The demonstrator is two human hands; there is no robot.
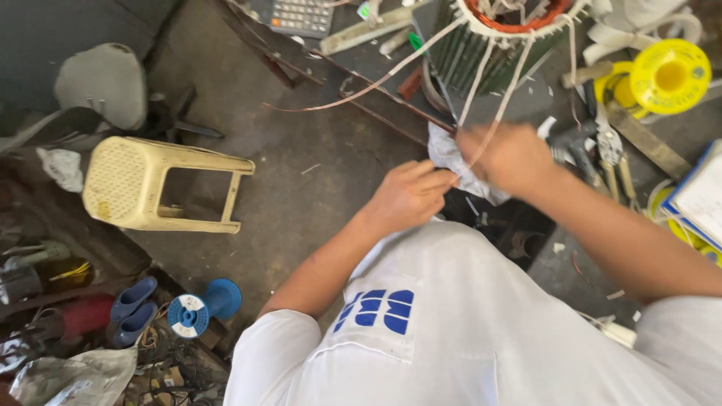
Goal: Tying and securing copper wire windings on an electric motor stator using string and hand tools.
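Observation:
My left hand [410, 197] is closed, its fingers pinching the edge of a crumpled white cloth [451, 162] at the bench edge. My right hand [508, 158], blurred, is closed around thin pale leads [502, 98] that run up to a motor stator [500, 34] with copper windings and white insulation standing on the bench. One long lead [376, 81] trails left from the stator over the bench edge. The two hands are close together, nearly touching, just in front of the stator.
A cream plastic stool [147, 184] lies on its side on the floor at left. A blue spool [201, 307] and blue slippers [134, 308] sit lower left. Yellow reels [665, 75], pliers [613, 154] and a calculator [301, 15] crowd the bench.

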